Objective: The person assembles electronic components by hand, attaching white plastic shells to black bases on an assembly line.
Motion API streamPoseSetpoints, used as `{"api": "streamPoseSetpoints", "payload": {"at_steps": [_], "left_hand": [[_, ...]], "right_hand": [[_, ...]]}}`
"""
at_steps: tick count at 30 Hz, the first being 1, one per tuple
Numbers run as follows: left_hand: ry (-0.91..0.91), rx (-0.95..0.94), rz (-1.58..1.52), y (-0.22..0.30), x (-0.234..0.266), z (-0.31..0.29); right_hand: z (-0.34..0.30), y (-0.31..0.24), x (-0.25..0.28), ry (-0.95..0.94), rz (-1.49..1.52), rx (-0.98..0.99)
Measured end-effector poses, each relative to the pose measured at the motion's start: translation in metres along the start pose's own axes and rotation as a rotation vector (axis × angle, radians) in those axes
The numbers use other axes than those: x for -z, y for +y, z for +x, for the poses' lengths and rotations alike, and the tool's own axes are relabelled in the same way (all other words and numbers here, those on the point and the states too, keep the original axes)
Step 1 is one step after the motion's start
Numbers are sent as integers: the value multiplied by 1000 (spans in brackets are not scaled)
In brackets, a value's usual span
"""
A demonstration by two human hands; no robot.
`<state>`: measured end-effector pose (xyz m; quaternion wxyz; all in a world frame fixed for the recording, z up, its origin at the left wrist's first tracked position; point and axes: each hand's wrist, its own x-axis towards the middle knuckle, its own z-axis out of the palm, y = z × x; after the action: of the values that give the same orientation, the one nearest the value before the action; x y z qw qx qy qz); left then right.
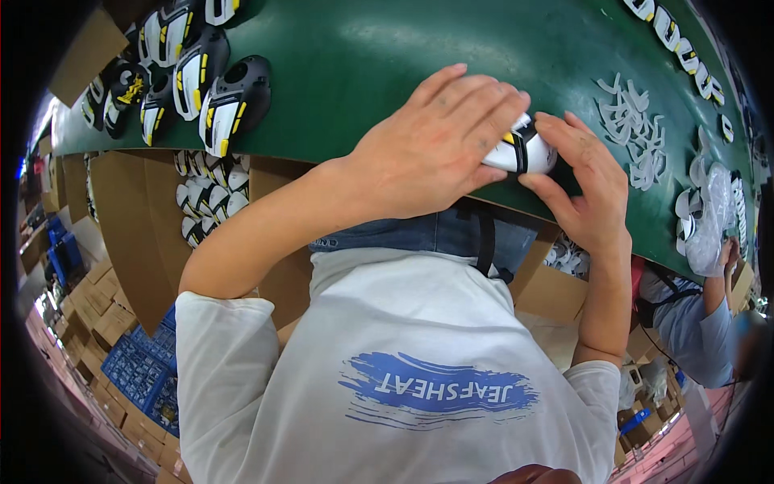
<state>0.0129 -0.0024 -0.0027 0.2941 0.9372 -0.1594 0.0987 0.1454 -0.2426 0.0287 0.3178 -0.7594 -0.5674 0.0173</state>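
At the near edge of the green table [387,48], both hands hold a rounded white, black and yellow plastic shell [538,155]. My left hand [427,149] reaches over it from the left, with its fingers across the top and its thumb low on the near side. My right hand [592,181] grips the white right end between thumb and fingers. Much of the shell is hidden under the left hand. To the right of the hands lies a loose pile of thin, curved whitish plastic strips [633,129].
Several black, white and yellow shells [234,105] stand at the table's left. White pieces [685,56] line the far right. A clear plastic bag [716,214] lies near another person [685,331]. Below the table edge, a cardboard box [133,230] holds white parts [211,198]; blue crates [137,371] sit lower left.
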Motion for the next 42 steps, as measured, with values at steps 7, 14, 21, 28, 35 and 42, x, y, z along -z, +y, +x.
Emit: {"api": "streamPoseSetpoints", "payload": {"at_steps": [7, 14, 21, 28, 35, 42], "left_hand": [[3, 28, -30, -1, 0, 0], [26, 14, -12, 1, -1, 3], [56, 0, 43, 7, 0, -2], [120, 35, -8, -2, -10, -7], [176, 72, 143, -2, -7, -8], [147, 34, 95, 4, -10, -5]], "right_hand": [[-10, 8, -4, -14, -140, 6], [-17, -10, -6, -30, -378, 43], [-25, -32, -8, -136, -543, -52], [33, -6, 51, 237, -172, -127], [91, 34, -54, 599, -483, 90], [56, 34, -17, 522, 247, -199]]}}
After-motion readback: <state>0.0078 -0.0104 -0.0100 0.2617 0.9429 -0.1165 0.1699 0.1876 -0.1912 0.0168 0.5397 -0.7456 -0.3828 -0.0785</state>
